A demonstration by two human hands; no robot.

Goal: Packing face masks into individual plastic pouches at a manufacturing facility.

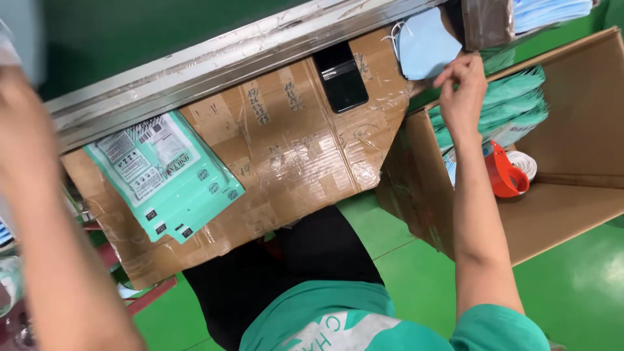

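My right hand (463, 91) reaches up and forward, its fingertips pinching the lower edge of a light blue face mask (424, 44) that lies at the far edge of the cardboard work surface (292, 156). My left hand (19, 123) is raised at the left edge of the view, blurred; whether it holds anything I cannot tell. A stack of mint green flat packages (162, 172) with a printed label on top lies on the cardboard at the left. A black phone (341, 77) rests near the metal rail (214, 62).
An open cardboard box (559, 195) stands on the green floor at the right, holding stacked green packs (517, 104), a red tape dispenser (504, 172) and a white tape roll (525, 162). More blue masks (546, 12) lie at the top right.
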